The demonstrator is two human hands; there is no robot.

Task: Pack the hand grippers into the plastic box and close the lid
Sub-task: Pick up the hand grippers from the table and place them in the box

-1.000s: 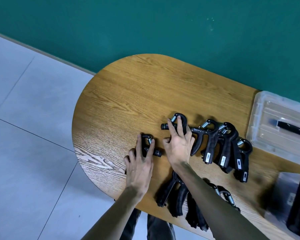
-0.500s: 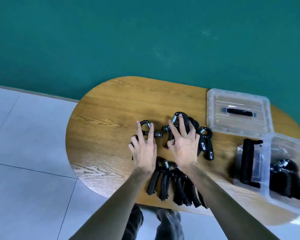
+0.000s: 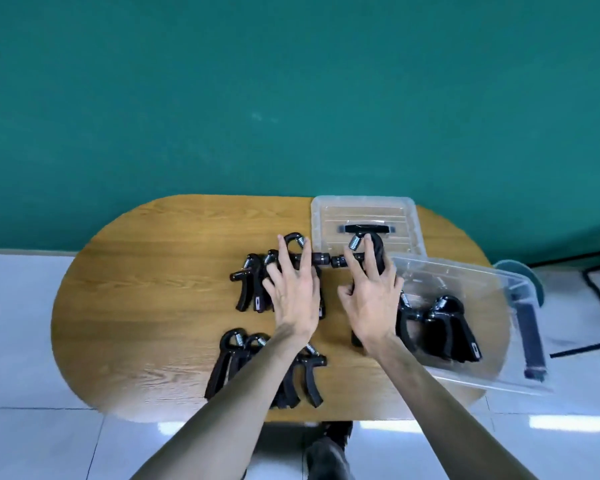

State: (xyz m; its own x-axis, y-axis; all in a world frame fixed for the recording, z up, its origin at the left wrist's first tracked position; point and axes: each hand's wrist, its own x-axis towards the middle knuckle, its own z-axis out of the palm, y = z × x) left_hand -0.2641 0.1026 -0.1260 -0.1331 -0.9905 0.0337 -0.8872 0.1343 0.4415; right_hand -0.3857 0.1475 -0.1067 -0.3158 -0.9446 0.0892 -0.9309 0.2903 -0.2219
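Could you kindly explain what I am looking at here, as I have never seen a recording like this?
There is no machine: a person wears a camera on the head, looking down at their own bare arms. The left hand and right hand each rest on a black hand gripper, fingers fairly straight; the right one's gripper lies nearer the box. More grippers lie in groups on the oval wooden table. A clear plastic box on the right already holds some, and its lid lies behind, off the box.
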